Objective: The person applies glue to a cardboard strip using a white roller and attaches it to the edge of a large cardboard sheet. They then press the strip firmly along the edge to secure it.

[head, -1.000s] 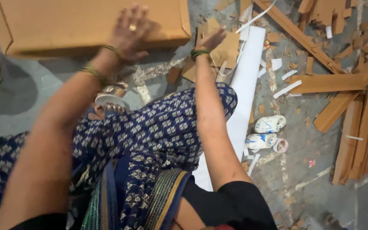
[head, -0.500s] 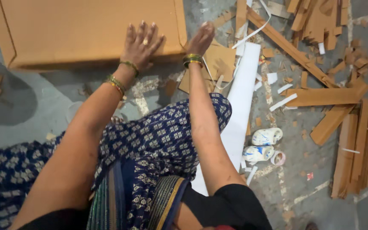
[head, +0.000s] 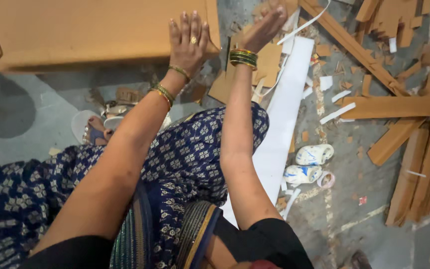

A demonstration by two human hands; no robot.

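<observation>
A large flat brown cardboard sheet lies on the grey floor ahead of my knees. My left hand rests palm down on its near right corner, fingers spread, a ring on one finger and bangles at the wrist. My right hand reaches just past the sheet's right edge, fingers stretched out together above loose cardboard scraps, and holds nothing that I can see. Green and gold bangles sit on that wrist. My lap in blue patterned cloth fills the lower middle.
A long white board lies to the right of my leg. Two white tape rolls and a small ring lie beside it. Long cardboard strips and offcuts are strewn across the right. My foot in a sandal is at left.
Both hands have reached further forward. The left hand now lies flat on the sheet's corner, and the right hand has slid up beside the sheet's right edge.
</observation>
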